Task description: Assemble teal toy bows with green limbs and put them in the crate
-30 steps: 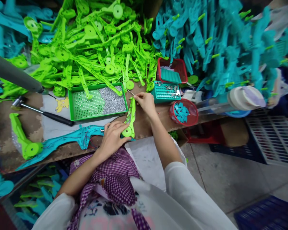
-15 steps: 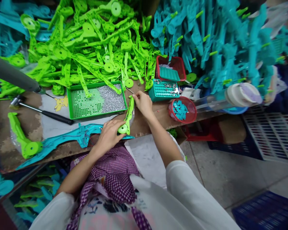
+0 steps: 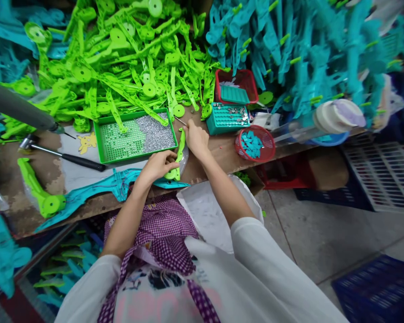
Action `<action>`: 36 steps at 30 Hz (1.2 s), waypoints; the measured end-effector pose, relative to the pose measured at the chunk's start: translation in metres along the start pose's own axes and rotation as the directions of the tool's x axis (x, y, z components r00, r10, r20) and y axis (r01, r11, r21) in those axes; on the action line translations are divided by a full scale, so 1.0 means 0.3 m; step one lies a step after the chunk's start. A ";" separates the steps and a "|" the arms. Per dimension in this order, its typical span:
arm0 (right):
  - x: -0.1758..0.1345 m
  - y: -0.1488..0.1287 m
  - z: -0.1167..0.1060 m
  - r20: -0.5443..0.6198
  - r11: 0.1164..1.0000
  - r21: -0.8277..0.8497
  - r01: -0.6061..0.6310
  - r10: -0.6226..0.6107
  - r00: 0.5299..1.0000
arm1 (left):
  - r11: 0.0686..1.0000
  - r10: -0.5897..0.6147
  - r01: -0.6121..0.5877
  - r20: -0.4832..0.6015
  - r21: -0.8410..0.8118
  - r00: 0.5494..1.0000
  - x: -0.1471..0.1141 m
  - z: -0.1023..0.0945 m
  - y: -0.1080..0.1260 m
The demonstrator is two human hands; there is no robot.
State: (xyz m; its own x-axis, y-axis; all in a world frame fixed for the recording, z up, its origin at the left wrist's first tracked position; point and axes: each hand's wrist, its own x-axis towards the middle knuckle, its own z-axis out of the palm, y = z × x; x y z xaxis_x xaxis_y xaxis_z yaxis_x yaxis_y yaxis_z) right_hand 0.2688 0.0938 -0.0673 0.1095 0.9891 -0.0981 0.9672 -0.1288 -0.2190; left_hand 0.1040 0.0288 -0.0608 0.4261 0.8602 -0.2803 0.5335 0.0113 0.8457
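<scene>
My left hand (image 3: 159, 165) is closed around the wide lower end of a bright green plastic arm piece (image 3: 181, 150), its fingers bent over it. That piece stands slantwise at the table's front edge, partly above a long turquoise plastic part (image 3: 119, 183) with thin wires along it. My right hand (image 3: 197, 138) pinches a slender metal tool (image 3: 180, 120), possibly tweezers, just beyond the green piece's upper end. Its exact kind is too small to make out. Left of my hands is a green tray (image 3: 121, 158) with many small silvery metal pieces, probably screws.
A hammer (image 3: 67, 157) and another green arm piece (image 3: 42, 193) lie at left, beneath a hanging power driver (image 3: 20, 105). Heaped green parts (image 3: 121, 67) and turquoise parts (image 3: 289, 54) fill the back. At right are a teal box (image 3: 225, 123) and red basket (image 3: 255, 154).
My left hand has shifted up and right along the green piece, its fingers now more bent. The right hand still pinches the metal tool, and the whole view has shifted slightly.
</scene>
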 end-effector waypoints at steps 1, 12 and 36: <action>-0.002 -0.007 0.004 -0.005 1.000 -0.007 -0.009 0.008 1.000 | 0.999 -0.013 0.013 0.014 -0.030 1.000 0.009 0.002 -0.009; -0.024 0.074 0.013 -0.166 0.926 0.190 0.327 -0.298 0.940 | 0.993 0.070 -0.061 0.087 -0.099 0.994 0.043 -0.007 -0.056; -0.071 0.095 0.072 -0.137 0.912 0.192 0.364 -0.342 0.930 | 0.994 0.095 -0.098 0.059 0.039 0.994 -0.003 -0.015 -0.031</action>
State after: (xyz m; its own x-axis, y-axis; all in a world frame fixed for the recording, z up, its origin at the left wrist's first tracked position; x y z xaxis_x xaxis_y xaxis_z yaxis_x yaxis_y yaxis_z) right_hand 0.2893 0.0674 -0.0924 -0.1978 0.9733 0.1162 0.8776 0.2287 -0.4213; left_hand 0.0953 0.0304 -0.0664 0.5173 0.8258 -0.2245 0.5172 -0.0926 0.8508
